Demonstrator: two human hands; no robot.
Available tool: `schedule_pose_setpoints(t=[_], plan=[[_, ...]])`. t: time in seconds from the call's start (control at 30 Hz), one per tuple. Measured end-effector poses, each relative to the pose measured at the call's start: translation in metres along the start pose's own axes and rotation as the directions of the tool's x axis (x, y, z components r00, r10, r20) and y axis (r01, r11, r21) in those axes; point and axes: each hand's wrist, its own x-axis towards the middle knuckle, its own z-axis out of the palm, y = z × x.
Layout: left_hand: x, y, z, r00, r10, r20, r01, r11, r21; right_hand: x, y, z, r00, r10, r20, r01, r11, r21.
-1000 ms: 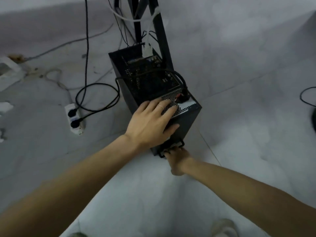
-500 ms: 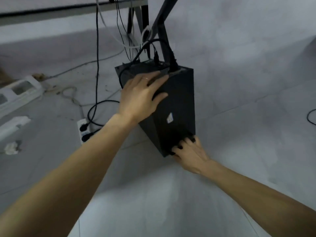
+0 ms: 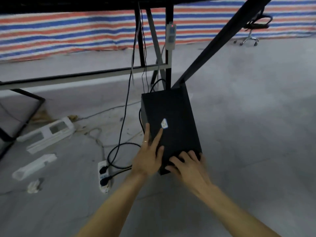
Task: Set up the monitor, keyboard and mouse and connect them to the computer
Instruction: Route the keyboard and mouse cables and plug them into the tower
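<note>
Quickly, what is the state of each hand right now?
Left hand: open, straight fingers resting on the computer case.
Right hand: on the case's near end; grip cannot be told.

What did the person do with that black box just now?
The computer case was turned from rear panel facing up to its stickered side showing. The left hand slid from the rear panel to that side's left edge; the right hand moved from the bottom onto the near end. The power strip keeps both plugs.
</note>
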Motion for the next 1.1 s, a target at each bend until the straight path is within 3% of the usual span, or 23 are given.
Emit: schedule_pose_setpoints(t=[0.07, 0.13, 0.2, 0.33, 0.57, 0.7, 1.1], plan=[[0.006, 0.008, 0.006, 0.986, -0.166, 0.000, 0.155, 0.922, -0.354, 0.013, -0.002, -0.003, 0.999, 0.025, 0.033, -0.026, 0.999, 0.021], [0.011, 0.013, 0.008, 0.930, -0.358, 0.085, 0.329, 0.704, -0.629, 0.022, -0.003, -0.005, 0.997, 0.046, 0.053, -0.049, 0.998, 0.041], [0.015, 0.015, 0.003, 0.885, -0.424, 0.193, 0.434, 0.598, -0.674, 0.029, -0.003, -0.005, 0.995, 0.061, 0.080, -0.067, 0.996, 0.066], [0.025, 0.007, -0.004, 0.848, -0.429, 0.311, 0.496, 0.438, -0.750, 0.041, -0.006, -0.010, 0.985, 0.068, 0.160, -0.086, 0.990, 0.108], [0.042, -0.002, 0.007, 0.811, -0.483, 0.330, 0.479, 0.223, -0.849, 0.067, -0.007, -0.018, 0.973, 0.076, 0.217, -0.118, 0.975, 0.188], [0.052, -0.008, 0.009, 0.790, -0.527, 0.314, 0.452, 0.155, -0.878, 0.085, -0.009, -0.019, 0.987, 0.082, 0.138, -0.116, 0.960, 0.255], [0.069, 0.010, 0.011, 0.745, -0.498, 0.445, 0.584, 0.164, -0.795, 0.119, 0.015, -0.027, 0.986, 0.136, 0.100, -0.160, 0.945, 0.284]])
